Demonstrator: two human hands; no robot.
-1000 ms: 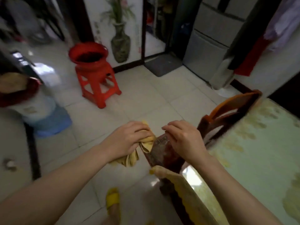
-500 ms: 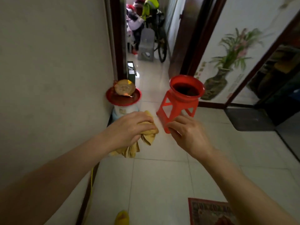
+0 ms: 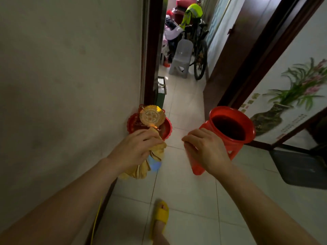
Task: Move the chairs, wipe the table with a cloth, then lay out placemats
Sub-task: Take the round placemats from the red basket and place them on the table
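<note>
The left hand (image 3: pixel 136 149) is held out over the tiled floor (image 3: pixel 185 191), to the left of the red plastic stool (image 3: pixel 195 165). Its grip is closed round a yellow cloth (image 3: pixel 157 151): the fingers are curled over the bunched top, and the rest of the cloth hangs in folds under the palm. The right hand (image 3: pixel 207 149) is seen from the back, in line with the stool's near leg. Its grip is slack, the fingers loosely bent with nothing in them; whether it touches the stool cannot be told.

A red basin (image 3: pixel 252 128) with a dark inside sits on top of the stool. To the stool's left, against the wall (image 3: pixel 62 85), a red scalloped tray (image 3: pixel 168 128) carries a gold patterned dish (image 3: pixel 152 115). Nearer than the stool, a foot in a yellow slipper (image 3: pixel 160 213) stands on the tiles. To the stool's right lies a dark doormat (image 3: pixel 300 167) below a panel painted with a flower vase (image 3: pixel 270 117). Far beyond the stool, through the doorway, stand a grey plastic stool (image 3: pixel 182 57) and a bicycle (image 3: pixel 200 55).
</note>
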